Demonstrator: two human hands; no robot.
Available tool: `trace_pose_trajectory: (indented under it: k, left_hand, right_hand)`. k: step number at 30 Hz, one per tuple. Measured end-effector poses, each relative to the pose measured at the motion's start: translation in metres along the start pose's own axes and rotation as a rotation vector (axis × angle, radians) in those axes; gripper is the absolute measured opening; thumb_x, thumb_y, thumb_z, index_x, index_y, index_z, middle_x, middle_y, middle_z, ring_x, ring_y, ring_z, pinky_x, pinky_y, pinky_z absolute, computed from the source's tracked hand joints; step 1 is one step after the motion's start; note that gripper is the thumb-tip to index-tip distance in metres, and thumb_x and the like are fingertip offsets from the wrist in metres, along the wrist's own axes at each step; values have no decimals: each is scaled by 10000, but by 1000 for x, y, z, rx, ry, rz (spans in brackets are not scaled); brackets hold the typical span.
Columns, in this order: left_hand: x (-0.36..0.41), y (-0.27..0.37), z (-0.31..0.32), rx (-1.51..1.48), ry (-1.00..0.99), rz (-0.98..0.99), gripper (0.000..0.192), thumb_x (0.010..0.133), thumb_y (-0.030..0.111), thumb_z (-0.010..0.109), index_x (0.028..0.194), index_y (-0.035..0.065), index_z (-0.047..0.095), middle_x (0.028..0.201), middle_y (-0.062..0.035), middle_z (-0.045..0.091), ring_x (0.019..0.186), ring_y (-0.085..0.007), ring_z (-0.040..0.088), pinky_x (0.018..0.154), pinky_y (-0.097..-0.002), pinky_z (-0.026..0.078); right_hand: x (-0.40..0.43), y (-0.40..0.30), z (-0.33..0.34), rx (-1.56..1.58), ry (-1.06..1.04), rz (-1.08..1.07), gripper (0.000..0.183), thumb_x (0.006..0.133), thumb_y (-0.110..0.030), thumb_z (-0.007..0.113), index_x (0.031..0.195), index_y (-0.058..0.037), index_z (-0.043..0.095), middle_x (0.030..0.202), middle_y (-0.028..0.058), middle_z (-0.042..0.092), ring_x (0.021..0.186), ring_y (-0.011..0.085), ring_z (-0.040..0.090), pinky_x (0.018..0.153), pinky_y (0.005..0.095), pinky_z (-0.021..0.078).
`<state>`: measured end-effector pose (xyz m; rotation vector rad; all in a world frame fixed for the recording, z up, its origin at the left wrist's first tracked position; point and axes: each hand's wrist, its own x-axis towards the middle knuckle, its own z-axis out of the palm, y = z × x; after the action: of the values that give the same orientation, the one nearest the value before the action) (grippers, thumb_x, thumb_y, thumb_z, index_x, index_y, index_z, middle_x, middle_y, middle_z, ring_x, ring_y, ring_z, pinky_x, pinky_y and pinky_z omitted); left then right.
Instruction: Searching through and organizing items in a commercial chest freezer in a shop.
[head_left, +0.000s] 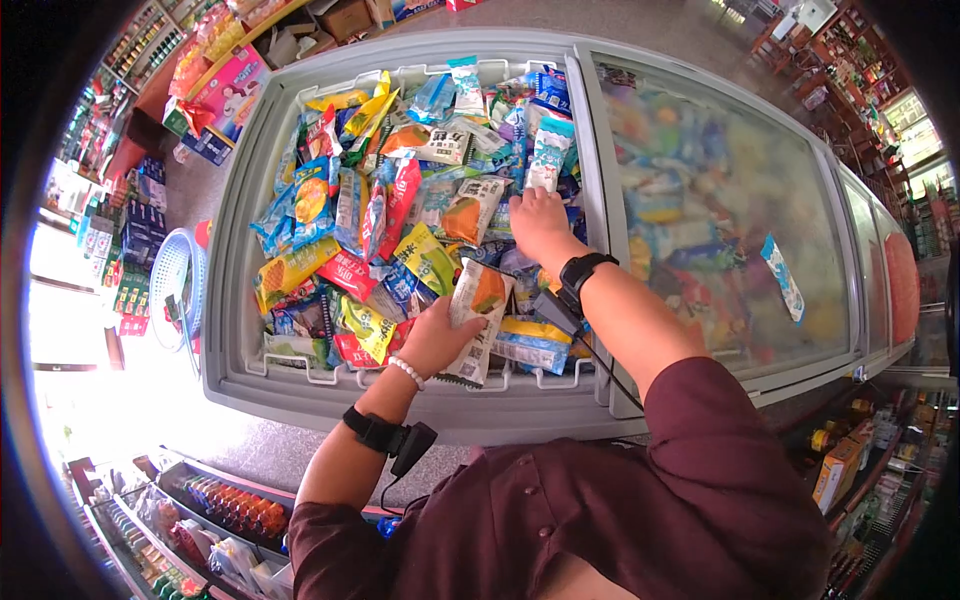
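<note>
My left hand (439, 337) grips a white ice cream packet (480, 300) with an orange picture, near the front edge of an uncovered chest freezer (517, 420). Farther in, the fingers of my right hand (541, 223) close over the lower end of a teal-and-white ice cream packet (550, 154). Around both hands lies a heap of wrapped ice creams. Between the hands is a yellow-green packet (427, 259), and another white packet with an orange picture (474, 210) rests left of my right hand. My fingers hide part of each held packet.
A frosted glass lid (720, 225) covers the freezer's right half, with a blue-and-white packet (782, 279) lying on it. White wire basket rims (315, 375) line the opening. A light blue plastic basket (178, 289) stands left. Stocked shelving (225, 517) is at the lower left.
</note>
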<state>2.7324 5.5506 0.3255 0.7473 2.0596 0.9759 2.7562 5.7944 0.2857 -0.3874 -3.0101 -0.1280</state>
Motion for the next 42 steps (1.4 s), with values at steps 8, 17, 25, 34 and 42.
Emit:
trace_pose_trajectory:
  k: [8,17,25,34,42]
  left_hand:
    - [14,-9,-5,-133,37,-48,428,782,234,681,1028,-80,527,881,-184,648,811,-243,647,705,-331,500]
    - [48,26,25,150,315,370,554,743,136,648,1218,-19,408,1030,-240,546,990,-410,516,887,-435,422]
    - [111,49,76,699,115,495,365,798,135,555,1140,24,491,1073,-134,553,1033,-295,536,897,-420,420]
    - [128,49,60,799,34,439,445,732,165,589,1158,76,496,1069,-168,569,1021,-290,561,874,-415,411]
    - [102,54,6,-1084,-675,-183,495,768,245,605,1206,41,493,1000,-134,617,838,-255,624,756,-385,529]
  right_hand:
    - [-2,18,-70,415,-496,321,430,700,-330,568,951,14,624,921,235,637,836,350,636,717,410,500]
    - [-51,48,-104,1766,-337,705,297,815,-238,657,1006,-17,605,871,50,651,722,123,629,655,279,516]
    - [-87,48,-109,1781,-31,708,280,786,-87,680,1035,3,588,910,52,647,766,120,618,667,276,506]
    - [-143,69,-137,1798,36,925,326,768,-75,687,1056,20,566,931,73,645,779,147,632,691,288,511]
    - [-141,49,-129,2104,0,835,283,793,-75,649,1045,30,573,935,106,646,803,191,643,727,326,524]
